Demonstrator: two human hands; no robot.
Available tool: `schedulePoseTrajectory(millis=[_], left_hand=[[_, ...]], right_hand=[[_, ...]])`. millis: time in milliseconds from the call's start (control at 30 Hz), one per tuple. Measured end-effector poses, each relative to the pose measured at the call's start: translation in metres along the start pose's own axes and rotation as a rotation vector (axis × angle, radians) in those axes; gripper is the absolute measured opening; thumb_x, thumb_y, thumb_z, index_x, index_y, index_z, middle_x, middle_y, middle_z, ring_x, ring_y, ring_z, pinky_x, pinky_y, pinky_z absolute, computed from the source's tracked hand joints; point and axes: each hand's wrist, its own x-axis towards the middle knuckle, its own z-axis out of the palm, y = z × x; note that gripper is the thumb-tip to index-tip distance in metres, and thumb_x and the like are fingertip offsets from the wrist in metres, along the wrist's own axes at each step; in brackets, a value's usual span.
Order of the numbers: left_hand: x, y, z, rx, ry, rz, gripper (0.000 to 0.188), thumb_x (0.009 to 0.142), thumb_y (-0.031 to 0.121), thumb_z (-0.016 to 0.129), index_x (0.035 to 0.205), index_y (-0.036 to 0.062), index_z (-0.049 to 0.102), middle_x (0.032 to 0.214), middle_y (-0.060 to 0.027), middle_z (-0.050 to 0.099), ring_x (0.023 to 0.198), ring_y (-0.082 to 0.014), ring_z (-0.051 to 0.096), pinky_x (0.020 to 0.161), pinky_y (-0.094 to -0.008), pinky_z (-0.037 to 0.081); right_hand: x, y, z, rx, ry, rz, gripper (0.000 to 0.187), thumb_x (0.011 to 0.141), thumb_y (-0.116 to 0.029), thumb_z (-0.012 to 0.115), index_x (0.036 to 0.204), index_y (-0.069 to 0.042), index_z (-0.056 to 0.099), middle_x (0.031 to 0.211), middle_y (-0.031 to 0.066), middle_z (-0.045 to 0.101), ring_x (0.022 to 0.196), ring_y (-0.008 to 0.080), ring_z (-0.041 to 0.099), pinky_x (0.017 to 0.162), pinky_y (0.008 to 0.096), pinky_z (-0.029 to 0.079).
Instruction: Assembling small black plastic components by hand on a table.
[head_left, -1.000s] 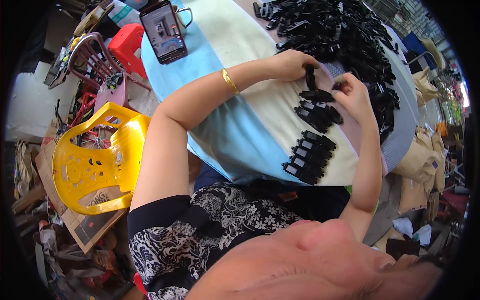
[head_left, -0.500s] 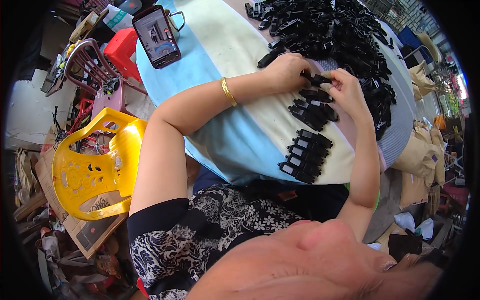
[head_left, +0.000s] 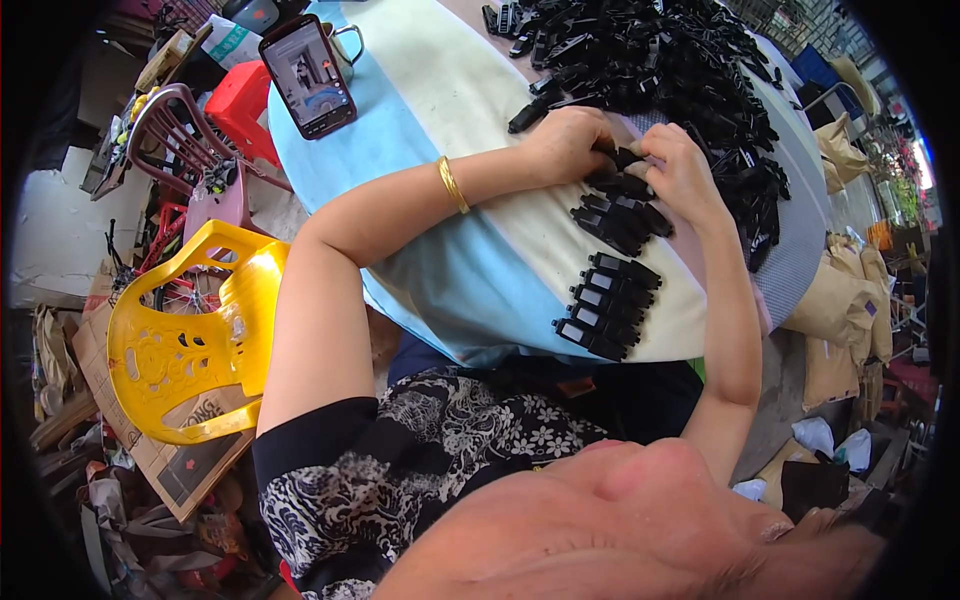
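Between them, my left hand (head_left: 572, 145) and my right hand (head_left: 680, 175) pinch a small black plastic part (head_left: 625, 157). Both hands are closed, and their fingers cover most of it. Just below lie a few more black parts (head_left: 615, 222) in a loose group, some with a grey face. Closer to me, several like parts (head_left: 607, 305) sit side by side in a neat slanted row. A large pile of black parts (head_left: 650, 65) spreads beyond my hands and down past my right hand.
The round table wears a striped cloth (head_left: 430, 75). At its far left, a phone (head_left: 308, 75) stands tilted before a metal mug (head_left: 347, 45). A yellow plastic chair (head_left: 185, 330) is at my left, with a pink chair (head_left: 205, 150) and red stool (head_left: 240, 110) behind. Brown sacks (head_left: 835, 300) stand at right.
My right hand has shifted slightly up and left, closer to my left hand. The fingers now cover more of the black part. The rows on the cloth look unchanged.
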Motion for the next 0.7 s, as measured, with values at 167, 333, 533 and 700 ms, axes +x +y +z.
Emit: schedulePoseTrajectory(millis=[167,333,533,700], left_hand=[[-0.009,0.018,-0.029,-0.074,-0.36,-0.098,0.024,0.07,0.022,0.071,0.082,0.0021,0.066,0.077,-0.0124,0.061,0.072,-0.0279,0.059,0.066,-0.0348,0.047],[-0.015,-0.004,-0.08,0.261,-0.16,-0.139,0.043,0.068,0.038,0.074,0.084,0.001,0.059,0.081,-0.0148,0.06,0.076,-0.0318,0.057,0.068,-0.0375,0.046],[-0.014,-0.03,-0.076,0.391,-0.29,-0.346,0.035,0.068,0.029,0.072,0.083,-0.0005,0.061,0.087,-0.0193,0.063,0.085,-0.0349,0.06,0.074,-0.0404,0.048],[-0.012,-0.036,-0.077,0.478,-0.217,-0.418,0.025,0.07,0.021,0.065,0.083,0.0006,0.062,0.083,-0.0191,0.064,0.085,-0.0357,0.061,0.073,-0.0417,0.049]], right_hand=[[-0.001,-0.013,-0.011,0.395,-0.267,0.256,0.018,0.07,-0.009,0.073,0.079,0.003,0.063,0.068,0.0014,0.051,0.061,0.0081,0.047,0.055,0.0252,0.04],[0.015,-0.021,0.009,0.354,-0.009,0.159,0.013,0.075,-0.005,0.062,0.086,0.002,0.063,0.077,0.0078,0.059,0.068,0.0177,0.056,0.062,0.0296,0.045],[0.077,-0.018,0.029,-0.403,0.078,-0.134,0.029,0.076,-0.001,0.05,0.101,-0.007,0.063,0.1,0.0055,0.059,0.092,0.0245,0.056,0.077,0.0337,0.049],[0.105,-0.009,0.028,-0.501,0.009,-0.221,0.01,0.069,-0.003,0.062,0.079,-0.006,0.061,0.083,0.0075,0.06,0.084,0.0247,0.057,0.07,0.0354,0.05]])
